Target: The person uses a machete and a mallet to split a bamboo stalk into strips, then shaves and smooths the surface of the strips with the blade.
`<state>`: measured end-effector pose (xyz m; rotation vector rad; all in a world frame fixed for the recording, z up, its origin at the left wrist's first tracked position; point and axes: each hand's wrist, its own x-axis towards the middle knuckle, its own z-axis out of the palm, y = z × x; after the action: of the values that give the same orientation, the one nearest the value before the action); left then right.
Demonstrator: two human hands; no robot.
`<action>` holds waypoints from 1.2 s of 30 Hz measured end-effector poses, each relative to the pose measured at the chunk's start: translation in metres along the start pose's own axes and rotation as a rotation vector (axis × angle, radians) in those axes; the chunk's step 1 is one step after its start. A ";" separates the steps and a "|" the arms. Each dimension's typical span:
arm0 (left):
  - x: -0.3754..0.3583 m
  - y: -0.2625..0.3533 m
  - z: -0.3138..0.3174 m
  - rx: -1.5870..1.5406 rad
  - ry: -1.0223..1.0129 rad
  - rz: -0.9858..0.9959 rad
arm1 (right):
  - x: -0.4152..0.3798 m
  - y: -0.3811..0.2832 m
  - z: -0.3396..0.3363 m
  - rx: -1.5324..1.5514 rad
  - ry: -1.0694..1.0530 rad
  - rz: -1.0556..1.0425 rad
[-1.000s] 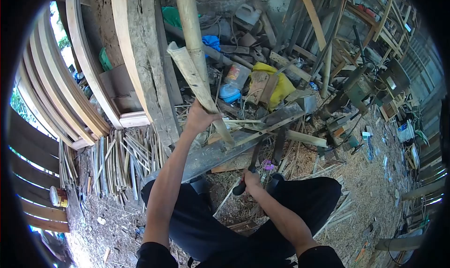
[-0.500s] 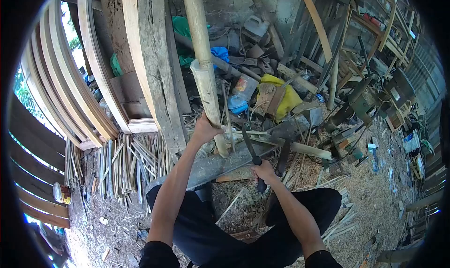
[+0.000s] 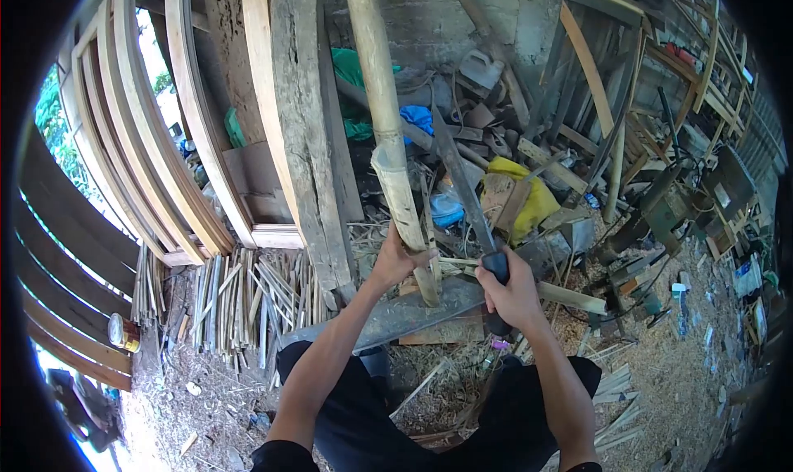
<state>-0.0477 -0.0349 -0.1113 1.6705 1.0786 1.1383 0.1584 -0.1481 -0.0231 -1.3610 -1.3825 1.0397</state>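
A long bamboo pole (image 3: 380,84) stands nearly upright, its lower end resting on a grey wooden beam (image 3: 384,322) in front of my knees. My left hand (image 3: 395,261) is closed around the pole near that lower end, below a node with a cut, peeled edge. In my right hand (image 3: 514,290) is a machete, gripped by its black handle (image 3: 496,267). Its dark blade (image 3: 462,179) points up and away, to the right of the pole and apart from it. The fingers of my left hand are partly hidden behind the bamboo.
Tall timber frames (image 3: 194,100) and a weathered post (image 3: 301,133) rise at the left. Thin split sticks (image 3: 256,298) lie in a heap below them. Behind the pole are a yellow sack (image 3: 537,208), a white jug (image 3: 480,69) and scrap. A rusty machine (image 3: 661,212) stands at the right.
My right hand has lifted the machete and moved right, so its blade stands higher. The left hand keeps its hold on the bamboo. The whole view has shifted slightly.
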 end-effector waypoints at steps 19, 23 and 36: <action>-0.005 0.068 0.034 0.273 0.148 0.186 | -0.027 -0.032 0.004 -0.223 0.109 -0.357; -0.008 0.079 0.043 0.349 0.206 0.215 | -0.027 -0.031 0.003 -0.266 0.182 -0.431; -0.019 0.083 0.044 0.359 0.176 0.063 | -0.028 -0.038 0.006 -0.188 0.159 -0.484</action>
<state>0.0066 -0.0837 -0.0497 1.9164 1.4174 1.2014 0.1434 -0.1777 0.0117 -1.1279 -1.6105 0.4825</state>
